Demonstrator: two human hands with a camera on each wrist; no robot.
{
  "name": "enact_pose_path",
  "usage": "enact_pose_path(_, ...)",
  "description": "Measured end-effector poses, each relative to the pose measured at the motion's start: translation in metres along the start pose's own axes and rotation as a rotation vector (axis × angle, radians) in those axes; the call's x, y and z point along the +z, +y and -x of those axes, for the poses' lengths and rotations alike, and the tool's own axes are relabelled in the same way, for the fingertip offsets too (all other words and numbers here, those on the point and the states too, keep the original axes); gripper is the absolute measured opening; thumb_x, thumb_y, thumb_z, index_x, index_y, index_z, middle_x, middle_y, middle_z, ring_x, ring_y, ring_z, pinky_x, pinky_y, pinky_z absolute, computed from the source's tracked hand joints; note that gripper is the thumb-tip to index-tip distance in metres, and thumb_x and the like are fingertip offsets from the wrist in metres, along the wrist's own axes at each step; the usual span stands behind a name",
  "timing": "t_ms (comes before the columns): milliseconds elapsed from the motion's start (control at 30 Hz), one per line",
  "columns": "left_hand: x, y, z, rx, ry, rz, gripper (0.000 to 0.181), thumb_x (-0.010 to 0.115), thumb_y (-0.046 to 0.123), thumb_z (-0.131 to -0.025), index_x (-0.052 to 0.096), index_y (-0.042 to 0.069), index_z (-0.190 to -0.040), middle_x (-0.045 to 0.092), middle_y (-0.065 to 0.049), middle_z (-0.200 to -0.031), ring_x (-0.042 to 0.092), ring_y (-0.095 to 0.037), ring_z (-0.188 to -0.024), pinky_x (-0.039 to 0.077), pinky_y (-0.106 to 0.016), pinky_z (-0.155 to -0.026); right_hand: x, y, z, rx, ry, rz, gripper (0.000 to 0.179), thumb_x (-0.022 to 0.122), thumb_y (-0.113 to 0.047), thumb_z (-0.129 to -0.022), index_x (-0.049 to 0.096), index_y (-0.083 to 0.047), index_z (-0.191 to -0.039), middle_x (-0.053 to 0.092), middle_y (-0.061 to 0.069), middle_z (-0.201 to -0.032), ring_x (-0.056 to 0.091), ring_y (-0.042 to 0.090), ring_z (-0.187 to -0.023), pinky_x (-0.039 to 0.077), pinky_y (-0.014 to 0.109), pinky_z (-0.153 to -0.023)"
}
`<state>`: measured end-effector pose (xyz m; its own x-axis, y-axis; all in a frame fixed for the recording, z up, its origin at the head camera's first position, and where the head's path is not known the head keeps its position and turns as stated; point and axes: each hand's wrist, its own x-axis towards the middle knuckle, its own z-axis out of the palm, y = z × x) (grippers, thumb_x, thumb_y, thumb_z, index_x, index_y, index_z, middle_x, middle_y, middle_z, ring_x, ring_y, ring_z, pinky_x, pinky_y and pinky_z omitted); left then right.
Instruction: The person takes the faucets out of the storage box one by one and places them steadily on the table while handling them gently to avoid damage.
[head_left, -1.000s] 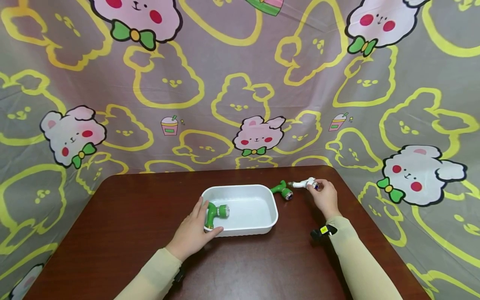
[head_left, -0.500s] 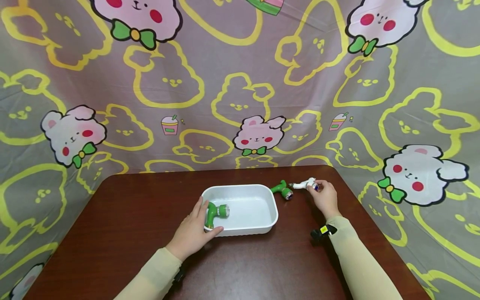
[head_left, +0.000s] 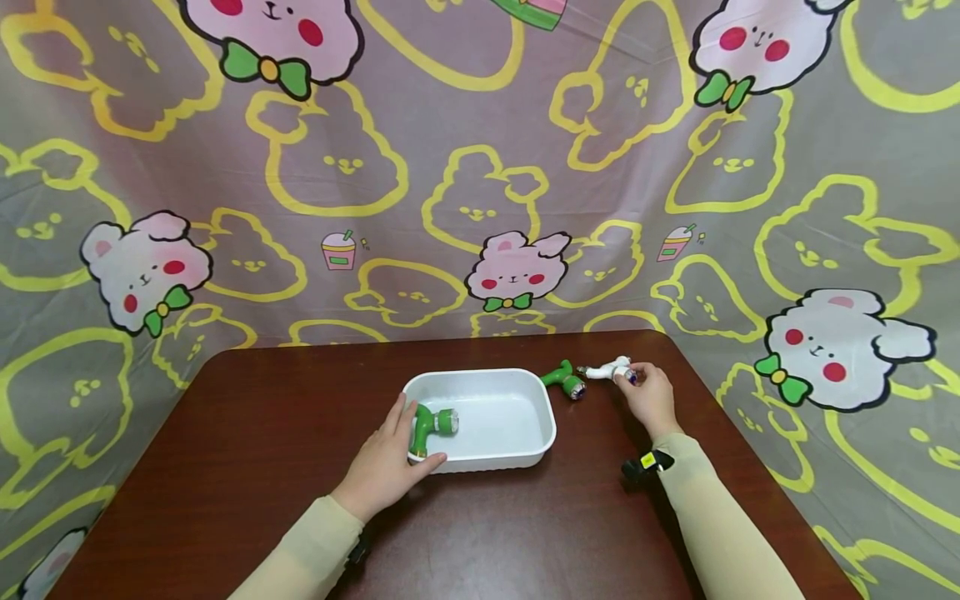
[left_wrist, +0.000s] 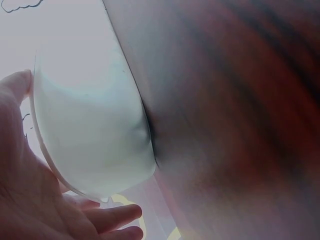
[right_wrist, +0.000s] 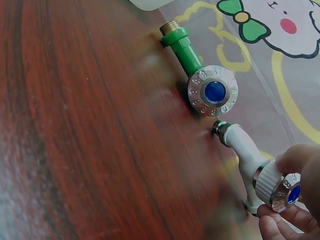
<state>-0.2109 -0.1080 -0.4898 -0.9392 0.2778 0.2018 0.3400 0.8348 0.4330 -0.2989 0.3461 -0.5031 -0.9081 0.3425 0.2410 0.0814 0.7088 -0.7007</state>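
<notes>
A white plastic basin (head_left: 487, 462) stands mid-table, with a green tap (head_left: 424, 429) lying inside at its left end. My left hand (head_left: 382, 467) rests against that end, fingers extended along the left rim and thumb at the front wall. In the left wrist view the basin's outer wall (left_wrist: 95, 135) lies between the thumb and the fingers. To the right, my right hand (head_left: 651, 396) pinches the ribbed knob of a white tap (right_wrist: 245, 152) between thumb and fingers. Beside the white tap, another green tap (right_wrist: 187, 55) lies on the table, its blue-centred knob facing the right wrist camera.
The dark brown wooden table (head_left: 247, 467) reaches back to a grey curtain (head_left: 420, 192) printed with cartoon animals, which also hangs at both sides. The second green tap sits between the basin's right end and the white tap.
My right hand and the white tap have shifted very slightly downward in the head view. The left hand, basin and both green taps stay where they were.
</notes>
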Motion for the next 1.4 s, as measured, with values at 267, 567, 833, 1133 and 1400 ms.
enact_pose_path(267, 0.0, 0.0007, 0.0005, -0.002, 0.002, 0.002, 0.096, 0.07, 0.06, -0.091, 0.037, -0.002, -0.157, 0.023, -0.028, -0.167, 0.054, -0.049, -0.133, 0.046, -0.061, -0.106, -0.0006, 0.0013, -0.0005, 0.003, -0.021, 0.023, 0.041, 0.069, -0.024, -0.096, 0.06, 0.008, -0.12, 0.061, 0.028, -0.111, 0.056, 0.04, -0.1, 0.045, 0.051, -0.091)
enact_pose_path(567, -0.0008, 0.0016, 0.0005, -0.007, 0.0, 0.003, 0.095, 0.071, 0.057, -0.092, 0.036, -0.003, -0.157, 0.023, -0.028, -0.167, 0.053, -0.049, -0.135, 0.045, -0.062, -0.107, -0.0014, 0.0034, 0.0003, 0.019, -0.07, 0.049, 0.04, 0.07, -0.023, -0.095, 0.059, 0.007, -0.118, 0.062, 0.028, -0.112, 0.058, 0.04, -0.101, 0.046, 0.052, -0.092)
enact_pose_path(833, 0.0, 0.0009, 0.0001, -0.004, -0.002, 0.002, 0.096, 0.071, 0.058, -0.092, 0.035, -0.002, -0.158, 0.023, -0.027, -0.168, 0.053, -0.049, -0.135, 0.046, -0.061, -0.107, -0.0023, 0.0068, 0.0008, 0.026, -0.101, 0.074, 0.037, 0.071, -0.023, -0.094, 0.058, 0.006, -0.115, 0.063, 0.026, -0.108, 0.058, 0.038, -0.095, 0.046, 0.048, -0.084)
enact_pose_path(1133, -0.0005, 0.0006, -0.0002, -0.003, 0.001, -0.002, 0.096, 0.07, 0.058, -0.092, 0.036, -0.002, -0.157, 0.023, -0.027, -0.168, 0.053, -0.049, -0.134, 0.046, -0.061, -0.107, -0.0027, 0.0063, 0.0013, 0.012, -0.107, 0.089, 0.037, 0.071, -0.022, -0.093, 0.058, 0.005, -0.114, 0.064, 0.026, -0.108, 0.059, 0.039, -0.095, 0.046, 0.049, -0.085)
enact_pose_path(1400, -0.0003, 0.0006, -0.0004, 0.001, 0.004, 0.0, 0.096, 0.07, 0.058, -0.092, 0.035, -0.003, -0.157, 0.023, -0.028, -0.167, 0.053, -0.049, -0.135, 0.046, -0.061, -0.107, -0.004, 0.0035, 0.0017, 0.014, -0.132, 0.092, 0.037, 0.071, -0.022, -0.094, 0.057, 0.006, -0.115, 0.063, 0.027, -0.11, 0.058, 0.038, -0.096, 0.045, 0.05, -0.087)
